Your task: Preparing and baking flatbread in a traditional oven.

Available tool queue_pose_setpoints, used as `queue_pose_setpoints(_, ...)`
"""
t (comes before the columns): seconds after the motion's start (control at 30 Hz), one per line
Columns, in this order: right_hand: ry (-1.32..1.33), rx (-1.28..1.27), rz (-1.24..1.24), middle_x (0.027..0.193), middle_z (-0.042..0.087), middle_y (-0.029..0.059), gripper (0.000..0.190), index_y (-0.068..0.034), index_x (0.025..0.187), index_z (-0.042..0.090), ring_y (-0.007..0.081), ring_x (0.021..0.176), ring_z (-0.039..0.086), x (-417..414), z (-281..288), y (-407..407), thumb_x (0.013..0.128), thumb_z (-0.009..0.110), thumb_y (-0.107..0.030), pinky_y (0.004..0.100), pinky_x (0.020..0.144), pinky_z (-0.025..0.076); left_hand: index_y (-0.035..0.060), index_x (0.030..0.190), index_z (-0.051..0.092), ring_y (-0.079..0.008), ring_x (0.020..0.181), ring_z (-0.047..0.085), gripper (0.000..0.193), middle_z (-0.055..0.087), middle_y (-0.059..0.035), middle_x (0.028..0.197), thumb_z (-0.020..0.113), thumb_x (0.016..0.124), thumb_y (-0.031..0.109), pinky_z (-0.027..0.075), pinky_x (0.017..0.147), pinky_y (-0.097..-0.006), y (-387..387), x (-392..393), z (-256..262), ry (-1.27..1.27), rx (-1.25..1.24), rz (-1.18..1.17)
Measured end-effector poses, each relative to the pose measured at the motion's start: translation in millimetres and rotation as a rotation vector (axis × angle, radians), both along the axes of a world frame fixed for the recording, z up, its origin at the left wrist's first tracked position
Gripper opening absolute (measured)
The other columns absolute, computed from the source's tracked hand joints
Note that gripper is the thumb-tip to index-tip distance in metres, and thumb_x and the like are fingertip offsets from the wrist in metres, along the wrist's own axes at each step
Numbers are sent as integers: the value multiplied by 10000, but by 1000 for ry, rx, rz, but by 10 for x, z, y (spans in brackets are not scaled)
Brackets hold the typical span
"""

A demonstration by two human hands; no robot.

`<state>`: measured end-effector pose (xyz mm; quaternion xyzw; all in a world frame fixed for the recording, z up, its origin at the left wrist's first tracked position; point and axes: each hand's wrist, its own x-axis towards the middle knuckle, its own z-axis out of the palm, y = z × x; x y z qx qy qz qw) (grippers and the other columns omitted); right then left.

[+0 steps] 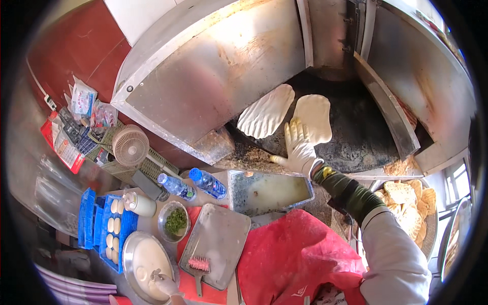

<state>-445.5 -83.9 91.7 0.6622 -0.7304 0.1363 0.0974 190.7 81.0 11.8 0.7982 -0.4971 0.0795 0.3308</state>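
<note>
My right hand [299,150], in a whitish glove with yellowed fingertips, lies palm down with fingers spread at the lower left edge of a smooth flat dough piece [313,116]. Beside that piece, a ridged dough piece [267,112] rests on the dark round griddle [358,126]. At the bottom left, my left hand [164,284] is over a metal bowl of pale batter or liquid [150,253], its fingers at the surface; whether they hold anything is unclear. A grey tray [221,240] carries a brush with pink bristles [199,264].
Metal panels [213,72] surround the griddle. A basin of cloudy liquid [267,192] adjoins its front. Baked flatbreads [410,209] fill a basket at right. Left stand plastic bottles [209,183], a bowl of chopped greens [175,222], a blue crate of dough pieces [120,198] and a fan [130,146].
</note>
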Motion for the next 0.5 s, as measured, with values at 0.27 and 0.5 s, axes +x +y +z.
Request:
queue_pose_setpoints(0.27, -69, -158, 198, 1455, 230, 305, 949, 82, 1404, 245, 465, 1363, 188, 52, 18, 457, 808, 511, -607, 547, 1110, 135, 4, 933, 612, -308, 1000, 522, 227, 547, -158, 1051, 451, 791, -69, 413, 843, -399, -9, 2, -61, 23, -25, 9)
queue_pose_setpoints(0.5, 69, 38, -162, 1441, 255, 308, 966, 87, 1409, 222, 445, 1369, 186, -329, 118, 794, 792, 567, -571, 572, 1098, 143, 0, 956, 592, -340, 931, 547, 200, 562, -175, 1018, 466, 808, -46, 425, 822, -421, 5, 161, -122, -18, 9, 11)
